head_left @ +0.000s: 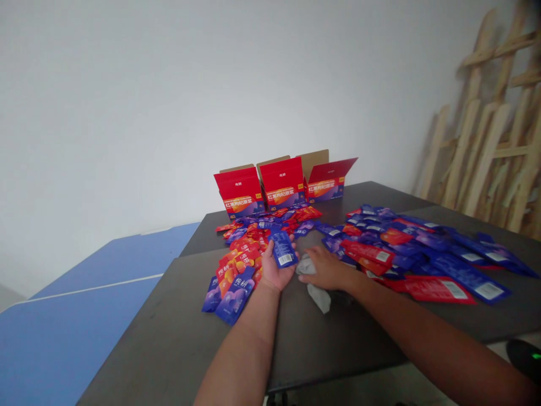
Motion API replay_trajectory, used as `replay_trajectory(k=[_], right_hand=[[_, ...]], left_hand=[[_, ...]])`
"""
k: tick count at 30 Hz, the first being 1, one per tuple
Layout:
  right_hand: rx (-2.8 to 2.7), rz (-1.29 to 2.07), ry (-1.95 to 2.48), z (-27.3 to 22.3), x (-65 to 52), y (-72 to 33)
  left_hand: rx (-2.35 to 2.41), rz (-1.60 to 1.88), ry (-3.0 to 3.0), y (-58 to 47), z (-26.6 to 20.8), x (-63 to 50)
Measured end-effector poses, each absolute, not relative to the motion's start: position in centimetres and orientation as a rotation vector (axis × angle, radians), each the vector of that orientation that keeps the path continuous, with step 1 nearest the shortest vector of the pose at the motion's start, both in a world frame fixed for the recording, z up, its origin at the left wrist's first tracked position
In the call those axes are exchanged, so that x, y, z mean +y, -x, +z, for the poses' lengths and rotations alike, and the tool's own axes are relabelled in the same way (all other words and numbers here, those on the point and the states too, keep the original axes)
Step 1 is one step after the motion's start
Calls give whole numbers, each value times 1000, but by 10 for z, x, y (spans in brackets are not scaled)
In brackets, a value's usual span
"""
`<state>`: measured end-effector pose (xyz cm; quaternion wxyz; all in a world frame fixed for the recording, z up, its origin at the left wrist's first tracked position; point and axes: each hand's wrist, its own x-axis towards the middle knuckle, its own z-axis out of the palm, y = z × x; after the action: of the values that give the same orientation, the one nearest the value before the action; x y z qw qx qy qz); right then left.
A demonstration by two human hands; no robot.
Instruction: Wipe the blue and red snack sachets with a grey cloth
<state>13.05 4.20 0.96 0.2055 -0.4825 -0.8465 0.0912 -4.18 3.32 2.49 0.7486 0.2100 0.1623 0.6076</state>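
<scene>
Right now your left hand point(276, 270) grips a blue sachet point(283, 250) upright over the dark table point(177, 332), while your right hand point(327, 269) presses flat on what looks like a grey cloth point(318, 294). Red and blue packets point(406, 254) lie heaped on both sides, three open red boxes point(282, 185) behind.
</scene>
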Motion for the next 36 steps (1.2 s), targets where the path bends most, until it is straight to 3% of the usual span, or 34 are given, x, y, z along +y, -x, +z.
replay_trajectory(k=[4, 15, 29, 36], right_hand=[[-2521, 262, 1279, 7, 42, -129], [-2192, 78, 860, 24, 34, -130], [-2514, -153, 847, 23, 14, -96], [-2312, -131, 1116, 25, 25, -102]], left_hand=[[351, 1318, -464, 44, 30, 29], [474, 1182, -454, 44, 23, 33], [632, 1121, -479, 37, 22, 28], [604, 1056, -470, 26, 22, 21]])
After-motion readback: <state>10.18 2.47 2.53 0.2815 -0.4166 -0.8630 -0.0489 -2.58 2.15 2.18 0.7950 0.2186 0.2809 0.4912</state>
